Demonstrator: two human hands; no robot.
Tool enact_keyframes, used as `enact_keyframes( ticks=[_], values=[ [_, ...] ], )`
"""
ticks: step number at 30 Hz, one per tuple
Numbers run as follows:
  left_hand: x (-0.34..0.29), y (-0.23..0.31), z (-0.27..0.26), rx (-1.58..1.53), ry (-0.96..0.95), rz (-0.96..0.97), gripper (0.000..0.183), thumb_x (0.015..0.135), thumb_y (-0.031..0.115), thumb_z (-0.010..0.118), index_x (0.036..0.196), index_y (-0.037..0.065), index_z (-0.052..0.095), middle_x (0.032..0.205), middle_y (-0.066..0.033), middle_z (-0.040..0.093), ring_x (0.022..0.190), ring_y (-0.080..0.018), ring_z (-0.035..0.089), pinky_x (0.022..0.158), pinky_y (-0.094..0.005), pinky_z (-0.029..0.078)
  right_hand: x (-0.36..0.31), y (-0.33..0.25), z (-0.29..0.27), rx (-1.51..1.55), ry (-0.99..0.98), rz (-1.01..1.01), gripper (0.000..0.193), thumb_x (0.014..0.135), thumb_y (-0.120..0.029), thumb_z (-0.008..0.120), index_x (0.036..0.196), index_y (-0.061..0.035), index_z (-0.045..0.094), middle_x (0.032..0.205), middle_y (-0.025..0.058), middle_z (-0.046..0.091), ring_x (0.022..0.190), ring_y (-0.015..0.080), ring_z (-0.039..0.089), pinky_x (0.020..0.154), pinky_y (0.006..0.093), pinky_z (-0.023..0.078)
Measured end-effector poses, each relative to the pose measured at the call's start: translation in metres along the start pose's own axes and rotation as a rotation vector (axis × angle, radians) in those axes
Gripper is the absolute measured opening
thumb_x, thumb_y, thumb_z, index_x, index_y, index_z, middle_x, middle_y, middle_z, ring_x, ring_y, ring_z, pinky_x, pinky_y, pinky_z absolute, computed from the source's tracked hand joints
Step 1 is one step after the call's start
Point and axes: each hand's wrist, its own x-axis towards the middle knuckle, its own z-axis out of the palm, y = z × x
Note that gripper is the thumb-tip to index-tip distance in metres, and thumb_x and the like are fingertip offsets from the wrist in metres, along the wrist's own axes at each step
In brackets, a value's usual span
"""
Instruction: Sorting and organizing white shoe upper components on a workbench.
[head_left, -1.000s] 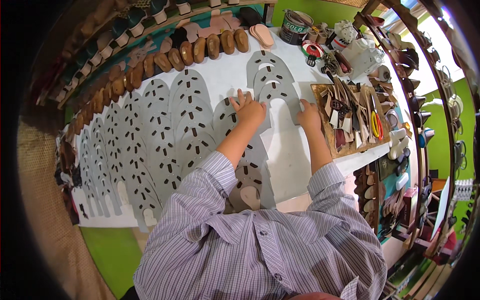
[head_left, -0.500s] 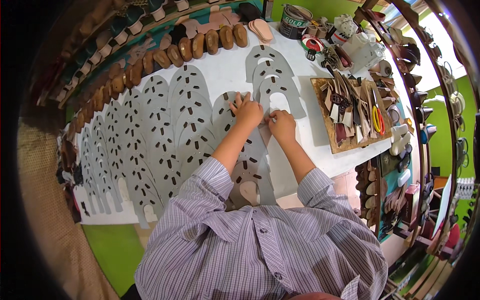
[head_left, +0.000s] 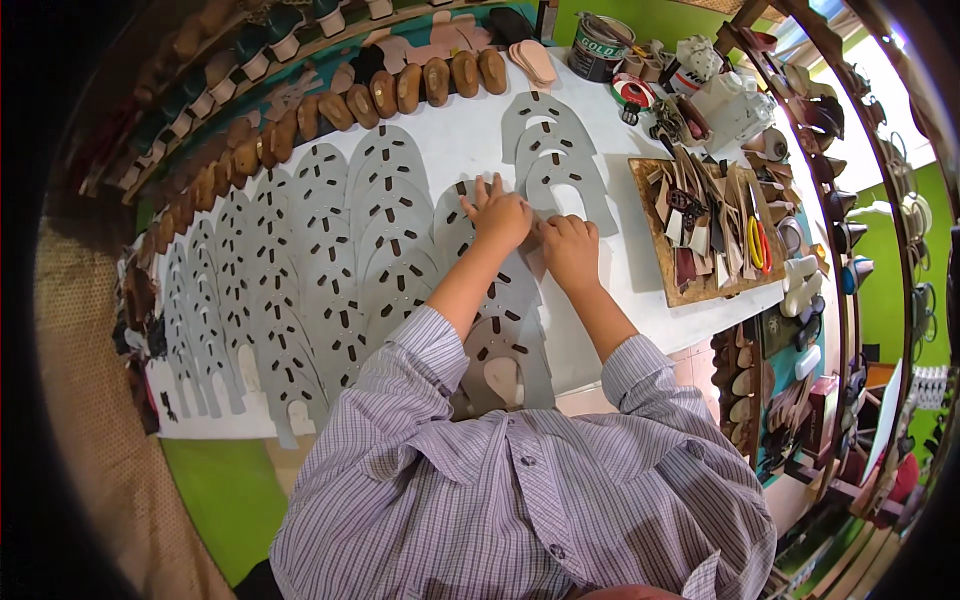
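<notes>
My left hand [head_left: 497,215] lies with spread fingers on a grey arch-shaped shoe upper piece [head_left: 452,208], near the top of a column of overlapping ones. These pieces carry short dark brown tabs [head_left: 461,188]. Close by on the right, my right hand [head_left: 570,248] is closed, its fingertips bent down at the piece's right side. What it pinches is hidden under the fingers. Just beyond it, a shorter column of similar grey pieces [head_left: 590,190] overlaps on the white tabletop [head_left: 465,140]. Several more columns [head_left: 385,215] spread out to the left.
Brown shoe lasts [head_left: 437,82] line the far edge. Pink insole shapes [head_left: 533,62] and a can [head_left: 598,50] stand at the back. At right, a board [head_left: 690,290] bears leather scraps and yellow-and-red-handled scissors [head_left: 757,243]. Shoe racks [head_left: 850,190] rise beyond the table.
The view has shifted slightly. My right hand's fingers have bent a little further down beside the piece, while my left hand stays spread on it.
</notes>
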Motion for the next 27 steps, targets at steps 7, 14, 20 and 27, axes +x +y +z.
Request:
enact_keyframes(
  ticks=[7, 14, 20, 27],
  values=[
    [-0.025, -0.069, -0.005, -0.103, 0.219, -0.154, 0.045, 0.08, 0.04, 0.055, 0.119, 0.018, 0.053, 0.142, -0.0125, 0.028, 0.133, -0.0346, 0.017, 0.101, -0.0638, 0.007, -0.011, 0.007, -0.008, 0.048, -0.073, -0.084, 0.017, 0.071, -0.014, 0.06, 0.087, -0.013, 0.067, 0.087, -0.0001, 0.06, 0.09, 0.0192, 0.054, 0.08, 0.0363, 0.038],
    [-0.046, -0.095, -0.004, -0.054, 0.155, -0.255, 0.047, 0.08, 0.039, 0.055, 0.122, 0.018, 0.052, 0.142, -0.0114, 0.028, 0.133, -0.0335, 0.017, 0.101, -0.0625, 0.007, -0.008, -0.012, 0.003, 0.199, -0.095, 0.079, 0.025, 0.074, -0.019, 0.061, 0.097, -0.0087, 0.064, 0.096, 0.0035, 0.057, 0.095, 0.0223, 0.051, 0.081, 0.0387, 0.037],
    [-0.043, -0.097, -0.001, -0.12, 0.261, -0.255, 0.044, 0.08, 0.033, 0.056, 0.119, 0.013, 0.052, 0.142, -0.014, 0.027, 0.133, -0.0354, 0.015, 0.102, -0.0611, 0.006, 0.018, -0.038, 0.026, 0.148, -0.097, 0.171, 0.033, 0.075, -0.026, 0.064, 0.102, -0.0072, 0.062, 0.097, 0.0055, 0.055, 0.096, 0.0249, 0.049, 0.081, 0.0393, 0.037],
    [-0.034, -0.088, -0.008, -0.014, 0.21, -0.292, 0.042, 0.08, 0.032, 0.056, 0.117, 0.011, 0.053, 0.142, -0.0138, 0.026, 0.133, -0.0357, 0.014, 0.102, -0.0626, 0.006, 0.046, -0.042, 0.044, 0.144, -0.016, 0.252, 0.027, 0.072, -0.023, 0.066, 0.095, -0.0093, 0.061, 0.095, 0.0068, 0.058, 0.091, 0.0271, 0.053, 0.077, 0.0415, 0.04]
  ],
)
